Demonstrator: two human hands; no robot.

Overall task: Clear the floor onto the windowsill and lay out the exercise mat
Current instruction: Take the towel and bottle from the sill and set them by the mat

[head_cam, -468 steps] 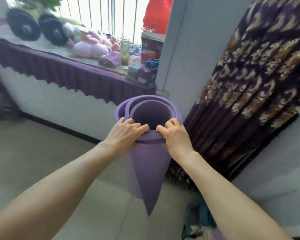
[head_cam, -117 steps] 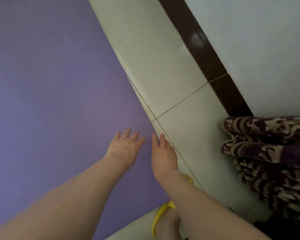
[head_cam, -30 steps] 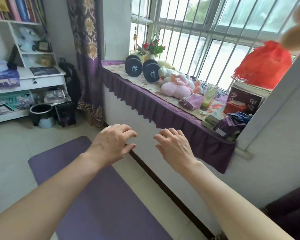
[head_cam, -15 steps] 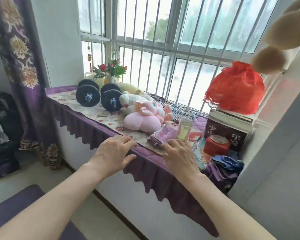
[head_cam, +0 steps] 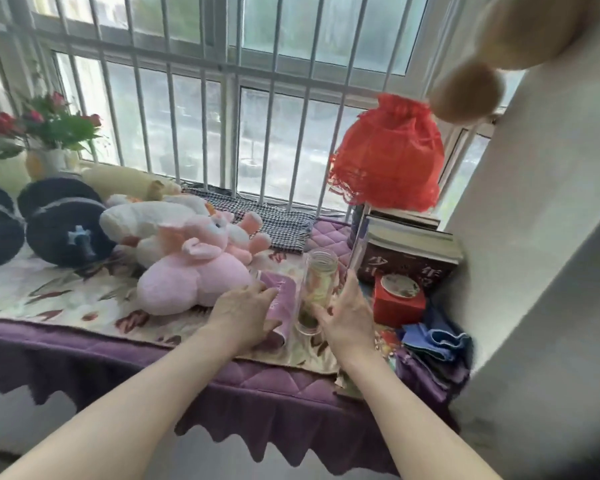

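Now both hands are reaching onto the windowsill (head_cam: 284, 382): the left hand (head_cam: 244, 315) is lying loosely over a rolled purple towel (head_cam: 282, 304), fingers relaxed rather than clamped, and the right hand (head_cam: 347, 318) is curling around a glass jar (head_cam: 317, 285), though whether it is truly gripping I cannot tell. Dumbbells (head_cam: 65, 221) and a pink plush toy (head_cam: 194, 268) are sitting well left of the hands, suggesting clearing is done. The mat is lying out of view.
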